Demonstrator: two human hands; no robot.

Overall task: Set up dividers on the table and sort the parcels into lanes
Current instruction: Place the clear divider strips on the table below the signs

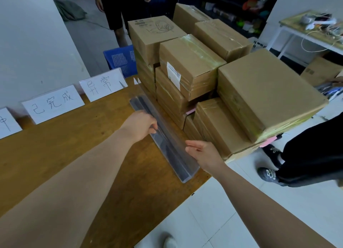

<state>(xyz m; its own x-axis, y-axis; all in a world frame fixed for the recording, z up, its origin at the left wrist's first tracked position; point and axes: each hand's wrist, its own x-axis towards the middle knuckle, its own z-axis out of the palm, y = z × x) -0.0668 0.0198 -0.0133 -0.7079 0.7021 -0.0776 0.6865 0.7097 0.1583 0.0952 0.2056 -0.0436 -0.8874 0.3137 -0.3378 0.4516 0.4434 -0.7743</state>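
Divider (168,149): a long clear plastic strip with dark bands, lying flat on the wooden table (74,145) and running diagonally from the foot of the parcels (204,77) toward the table's near corner. Its near end stops just short of the table edge, and its far end lies just beside the lowest boxes. Left hand (141,125): fingers curled over the divider's raised edge about midway along, gripping it; the thumb is hidden. Right hand (204,153): fingers straight and pressed together, laid against the parcel side of the divider near its near end. Open room: a broad stretch of bare wood lies left of the divider, reaching to the label cards (53,104) that stand along the far edge. Right of the divider the stacked parcels take up the tabletop and cover its right edge.

Hard to make out: whether the strip is one piece or several stacked. The leftmost card is cut off by the frame. A blue crate (120,60) is partly hidden behind the parcels. Two bystanders (306,155) are cropped.
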